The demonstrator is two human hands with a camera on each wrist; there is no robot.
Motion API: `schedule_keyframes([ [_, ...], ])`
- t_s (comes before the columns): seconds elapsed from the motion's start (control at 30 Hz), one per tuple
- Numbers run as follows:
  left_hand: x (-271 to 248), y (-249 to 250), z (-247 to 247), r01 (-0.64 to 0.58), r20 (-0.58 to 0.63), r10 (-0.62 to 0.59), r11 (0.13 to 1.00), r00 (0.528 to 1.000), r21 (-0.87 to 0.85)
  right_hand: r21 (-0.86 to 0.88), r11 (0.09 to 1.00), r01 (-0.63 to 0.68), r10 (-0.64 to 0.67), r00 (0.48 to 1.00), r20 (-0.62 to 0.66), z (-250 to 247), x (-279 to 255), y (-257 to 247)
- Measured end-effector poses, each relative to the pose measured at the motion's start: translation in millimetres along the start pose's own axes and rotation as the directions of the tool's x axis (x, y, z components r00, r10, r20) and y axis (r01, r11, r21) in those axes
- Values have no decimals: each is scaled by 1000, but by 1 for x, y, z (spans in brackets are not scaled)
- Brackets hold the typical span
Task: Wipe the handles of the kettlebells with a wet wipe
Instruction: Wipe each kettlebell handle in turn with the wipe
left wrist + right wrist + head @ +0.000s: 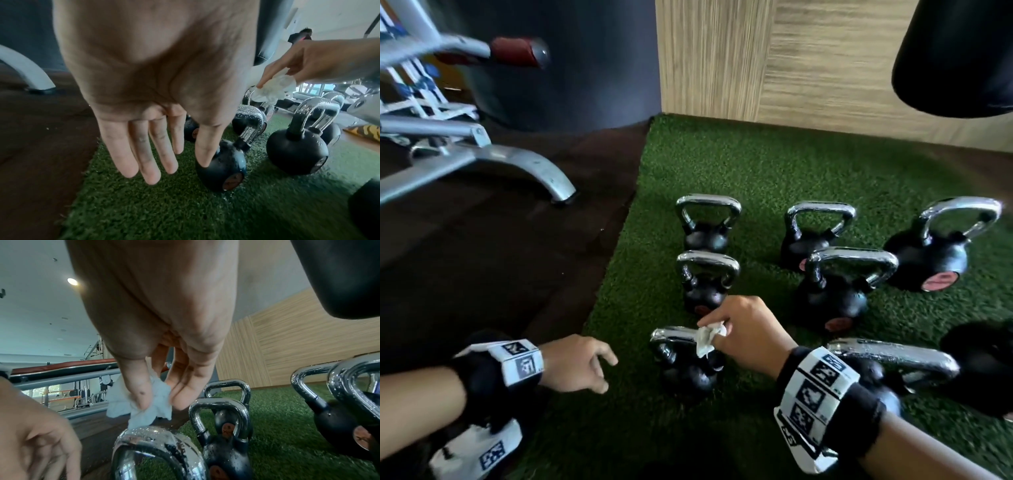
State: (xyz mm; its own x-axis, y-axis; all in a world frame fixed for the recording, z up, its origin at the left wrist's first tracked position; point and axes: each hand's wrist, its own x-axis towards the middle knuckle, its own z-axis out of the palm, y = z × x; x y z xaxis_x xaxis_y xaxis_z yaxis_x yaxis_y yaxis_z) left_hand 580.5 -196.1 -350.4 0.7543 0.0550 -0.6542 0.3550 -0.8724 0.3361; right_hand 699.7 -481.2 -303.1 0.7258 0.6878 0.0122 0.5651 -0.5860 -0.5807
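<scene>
right hand [748, 329]: pinches crumpled wet wipe [708, 339], wipe touching chrome handle [674, 335] of nearest kettlebell [686, 373]
left hand [578, 364]: fingers relaxed, spread, holding nothing, left of kettlebell
kettlebell: on green turf [774, 171]

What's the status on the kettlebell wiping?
Right hand pinches wipe at nearest handle. Left hand open, empty. Nothing blocking.
</scene>
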Motion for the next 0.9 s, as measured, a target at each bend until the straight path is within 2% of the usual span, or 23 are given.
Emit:
schedule_keyframes([
  [0.1,21,-4,15,-41,-76,35,996,996,-82,-26,1000,-5,5,1000,0,7,4,-2],
  [0.17,42,-2,34,-85,-81,68,970,994,-226,-22,1000,2,-3,1000,-25,12,6,1],
  [0.23,61,-3,52,-137,-118,94,888,989,-438,10,999,32,-31,998,-62,18,4,3],
  [0.3,81,0,66,-206,-170,135,827,976,-523,-9,999,46,-47,989,-137,22,-1,8],
  [0.37,102,-1,81,-255,-187,182,810,965,-528,-1,998,56,-55,979,-198,28,-4,8],
  [0.43,115,4,93,-357,-250,261,771,932,-528,14,998,62,-57,966,-250,35,-7,6],
  [0.5,128,11,96,-411,-286,299,730,911,-546,-5,998,57,-56,964,-259,41,-7,5],
  [0.63,144,18,97,-491,-309,383,717,871,-495,-42,999,27,-37,958,-284,51,-3,3],
  [0.7,146,18,97,-514,-305,414,679,858,-525,-49,998,27,-39,963,-265,55,0,0],
  [0.83,150,16,100,-542,-318,441,634,839,-552,-150,978,143,-180,944,-275,65,-2,-2],
  [0.9,151,16,102,-549,-323,447,620,834,-561,-163,981,104,-149,944,-294,68,-8,1],
])
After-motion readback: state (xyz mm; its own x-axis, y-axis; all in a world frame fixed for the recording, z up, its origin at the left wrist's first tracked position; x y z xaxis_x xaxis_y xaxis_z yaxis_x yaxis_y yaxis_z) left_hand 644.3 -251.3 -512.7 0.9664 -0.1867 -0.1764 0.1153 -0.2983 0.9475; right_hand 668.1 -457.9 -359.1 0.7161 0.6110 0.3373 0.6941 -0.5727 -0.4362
